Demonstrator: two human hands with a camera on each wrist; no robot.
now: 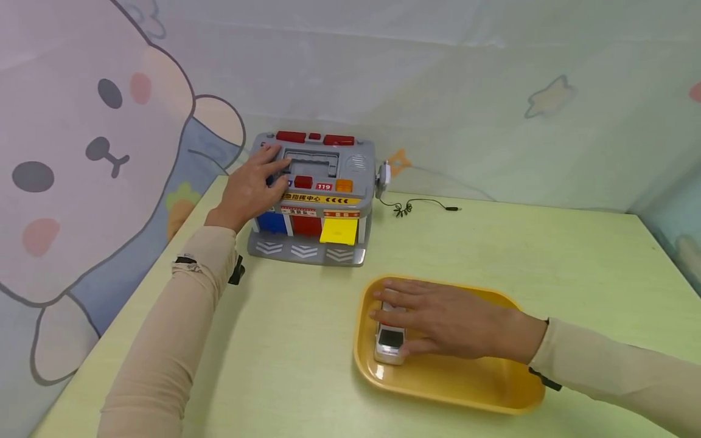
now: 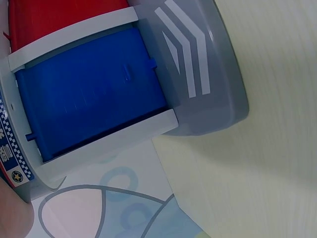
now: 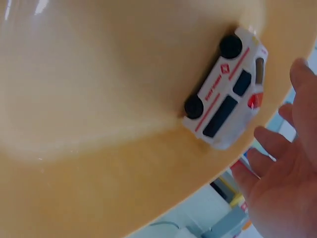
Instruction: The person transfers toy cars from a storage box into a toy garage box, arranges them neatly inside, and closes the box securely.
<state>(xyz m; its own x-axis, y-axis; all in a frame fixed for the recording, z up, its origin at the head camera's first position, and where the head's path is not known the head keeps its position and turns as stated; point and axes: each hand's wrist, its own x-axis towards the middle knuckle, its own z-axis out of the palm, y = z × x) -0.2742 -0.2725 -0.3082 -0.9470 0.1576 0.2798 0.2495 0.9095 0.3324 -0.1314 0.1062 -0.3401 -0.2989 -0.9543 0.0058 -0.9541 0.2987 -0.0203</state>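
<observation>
On the table stands a grey toy rescue station with a carry handle, red light bars on top and blue, red and yellow doors at the front. The yellow door is swung up and outward. My left hand rests on the station's top left side, fingers extended near the handle. Lower right, my right hand hovers with spread fingers over a white toy ambulance, which sits on its wheels at the left end of a yellow tray. In the right wrist view the fingers are apart from the ambulance.
A thin black cable with a plug lies right of the station, beside a white part on the station's side. A printed cloth backdrop rises behind the table. The tray's raised rim surrounds the ambulance.
</observation>
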